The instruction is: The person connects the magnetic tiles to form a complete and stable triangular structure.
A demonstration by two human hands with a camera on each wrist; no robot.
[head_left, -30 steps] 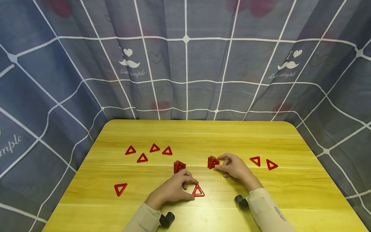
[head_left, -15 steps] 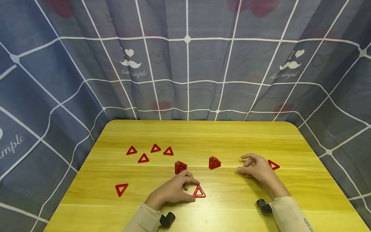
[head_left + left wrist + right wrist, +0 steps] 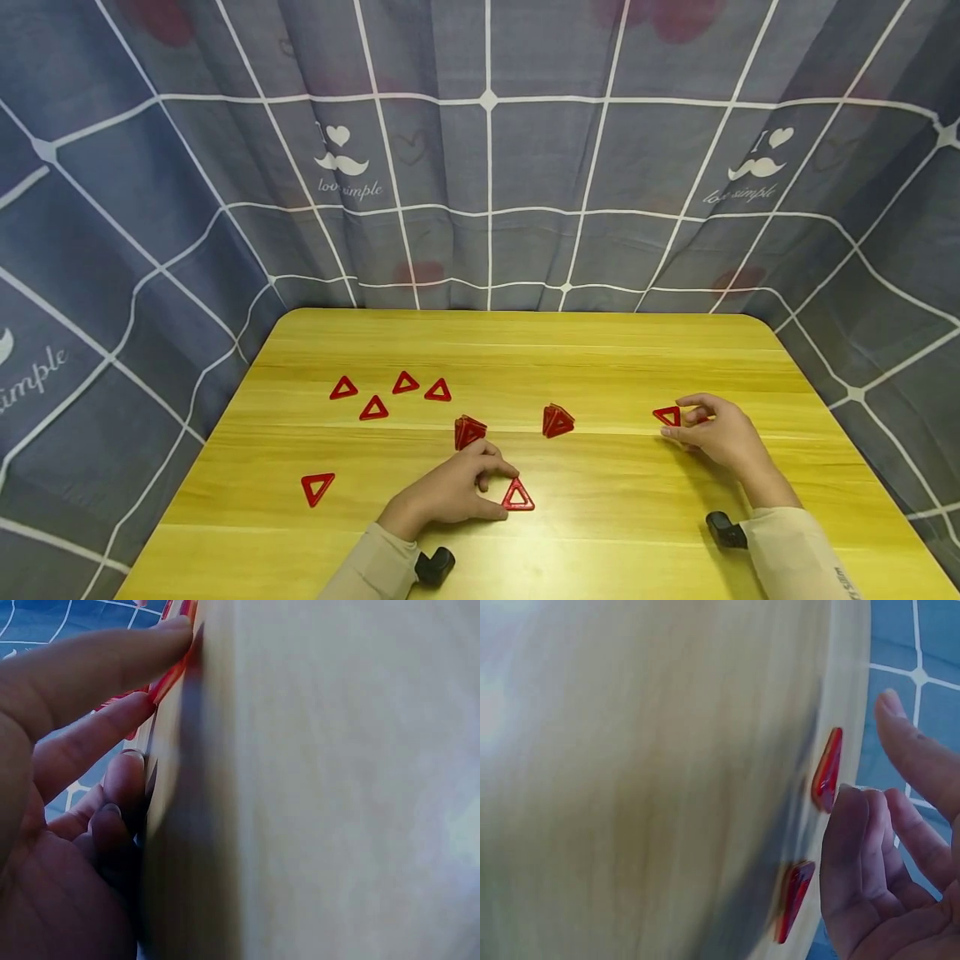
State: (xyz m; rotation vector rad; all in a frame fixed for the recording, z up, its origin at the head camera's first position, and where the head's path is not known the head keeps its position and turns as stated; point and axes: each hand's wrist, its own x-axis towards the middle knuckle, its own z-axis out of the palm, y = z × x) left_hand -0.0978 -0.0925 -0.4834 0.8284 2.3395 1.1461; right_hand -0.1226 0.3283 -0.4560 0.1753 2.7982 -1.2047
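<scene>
In the head view my left hand (image 3: 450, 492) pinches a red open-centred triangular tile (image 3: 517, 496) between thumb and index finger, low over the table. The left wrist view shows the thumb and a finger on the tile's red edge (image 3: 172, 673). My right hand (image 3: 716, 429) is beside another red triangular tile (image 3: 667, 416), thumb and index finger spread about its right side. In the right wrist view this tile (image 3: 828, 771) lies flat, with the fingertips apart from it. A further red triangle (image 3: 795, 901) lies near the fingers, mostly hidden behind the hand in the head view.
On the yellow wood-grain table (image 3: 600, 358) sit two small stacks of red triangles, the left stack (image 3: 469, 432) just beyond my left hand and the right stack (image 3: 558, 421). Several loose triangles lie left, including one tile (image 3: 317, 488). A blue-grey checked curtain (image 3: 525, 167) surrounds the table.
My right hand has left the right stack and moved right to the loose triangular tile. The left hand stays on its triangle. The view has shifted slightly.
</scene>
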